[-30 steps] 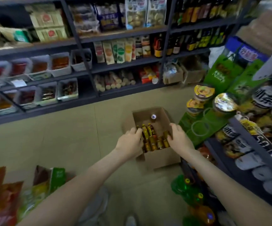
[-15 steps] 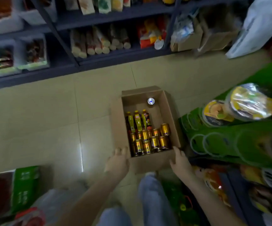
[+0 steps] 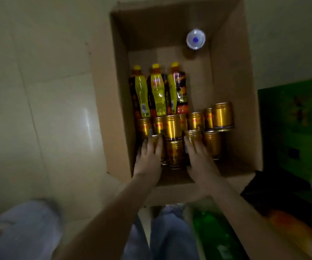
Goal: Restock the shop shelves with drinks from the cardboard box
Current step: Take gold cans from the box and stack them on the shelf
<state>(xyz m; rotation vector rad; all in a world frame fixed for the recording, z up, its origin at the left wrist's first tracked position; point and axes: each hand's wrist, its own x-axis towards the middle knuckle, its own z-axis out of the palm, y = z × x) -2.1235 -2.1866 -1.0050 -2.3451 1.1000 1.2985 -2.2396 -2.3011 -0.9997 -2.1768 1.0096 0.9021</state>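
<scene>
An open cardboard box (image 3: 114,109) sits on the floor right below me. Inside it, three dark bottles with yellow labels and caps (image 3: 158,91) lie side by side. Several gold cans (image 3: 172,126) lie in rows in front of the bottles. A clear bottle with a blue cap (image 3: 196,39) stands alone at the far end. My left hand (image 3: 147,158) reaches into the near end, fingers stretched over a gold can. My right hand (image 3: 198,158) lies a can's width to the right, fingers extended onto another can. Motion blur hides whether either hand grips.
Pale floor tiles (image 3: 48,109) lie left of the box. A green carton (image 3: 297,124) stands close on the right. A green bottle (image 3: 213,235) and an orange pack (image 3: 292,228) lie near my right forearm. My jeans-clad knees (image 3: 170,231) are just below the box.
The view dropped from the shelves to close above the box. Both hands moved from the box's near outer corners into it and onto the gold cans.
</scene>
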